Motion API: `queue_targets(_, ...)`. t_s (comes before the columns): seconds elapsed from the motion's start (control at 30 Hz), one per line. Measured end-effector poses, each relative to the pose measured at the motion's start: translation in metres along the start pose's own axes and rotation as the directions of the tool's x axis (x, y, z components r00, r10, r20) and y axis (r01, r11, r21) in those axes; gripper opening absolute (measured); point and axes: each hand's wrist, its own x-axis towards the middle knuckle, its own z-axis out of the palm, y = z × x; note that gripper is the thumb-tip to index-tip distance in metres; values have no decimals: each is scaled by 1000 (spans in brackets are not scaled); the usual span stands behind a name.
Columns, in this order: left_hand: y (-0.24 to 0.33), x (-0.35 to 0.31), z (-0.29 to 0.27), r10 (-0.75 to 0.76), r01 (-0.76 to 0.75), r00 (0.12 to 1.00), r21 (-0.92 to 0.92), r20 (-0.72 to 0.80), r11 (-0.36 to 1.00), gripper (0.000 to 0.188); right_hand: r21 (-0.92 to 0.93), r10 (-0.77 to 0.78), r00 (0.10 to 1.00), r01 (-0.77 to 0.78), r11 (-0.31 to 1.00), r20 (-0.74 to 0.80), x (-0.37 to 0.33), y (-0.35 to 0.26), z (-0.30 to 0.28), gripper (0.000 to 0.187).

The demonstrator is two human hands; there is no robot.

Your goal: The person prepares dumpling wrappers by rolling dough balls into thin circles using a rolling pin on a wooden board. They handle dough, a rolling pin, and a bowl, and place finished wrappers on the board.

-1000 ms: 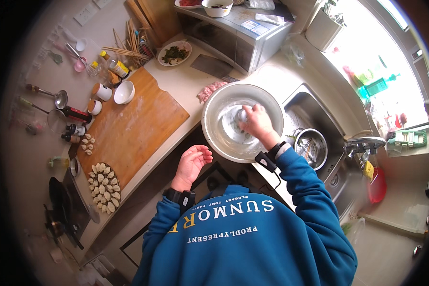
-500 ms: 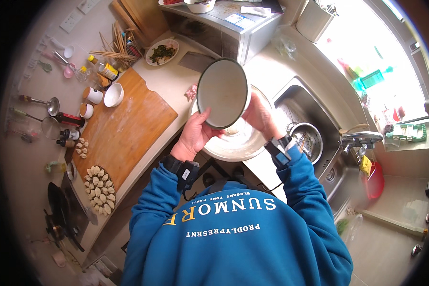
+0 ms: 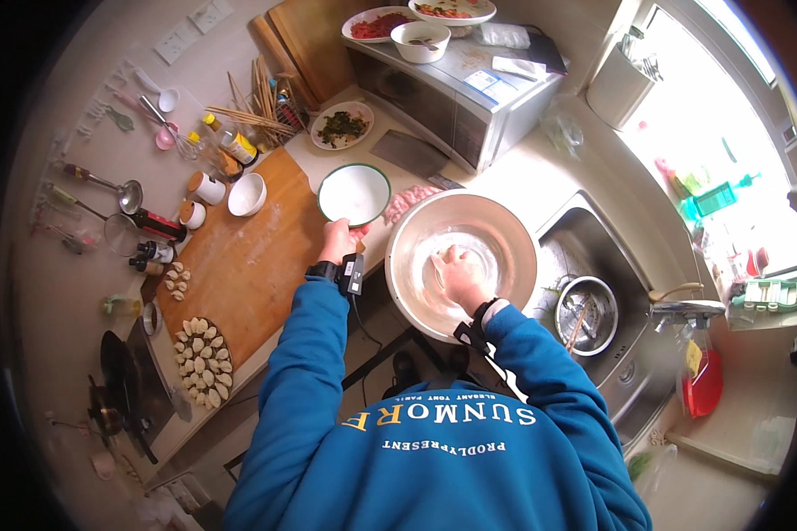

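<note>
My left hand grips the near rim of a white enamel bowl with a green edge. The bowl faces up, over the counter between the wooden board and a wide metal basin. Inside the basin is my right hand, its fingers bent down toward the bottom. Something pale shows by these fingertips, but I cannot make out what it is. Pink raw meat lies behind the basin's left rim, close to the bowl.
A floured wooden board carries a small white bowl and a tray of dumplings. Behind are a cleaver, a plate of chopped greens and a microwave. The sink at right holds a metal bowl.
The green-rimmed bowl has gone from above the basin, tilted in both hands, to the left in my left hand alone. My right hand has let go of it and moved down into the basin.
</note>
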Motion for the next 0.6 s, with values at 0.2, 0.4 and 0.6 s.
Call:
queue_targets(0.2, -8, 17, 3, -148, 154, 987, -106, 57, 982, 38, 89, -83, 984, 97, 991, -155, 15, 18, 8, 40)
queue_targets(0.4, -41, -89, 11, -67, -17, 981, 429, 181, 903, 42, 601, -84, 941, 277, 750, -329, 25, 58, 1, 44)
queue_targets(0.6, -61, -155, 9, -316, 231, 916, 318, 247, 919, 44, 898, 301, 949, -46, 437, -98, 39, 82, -9, 59)
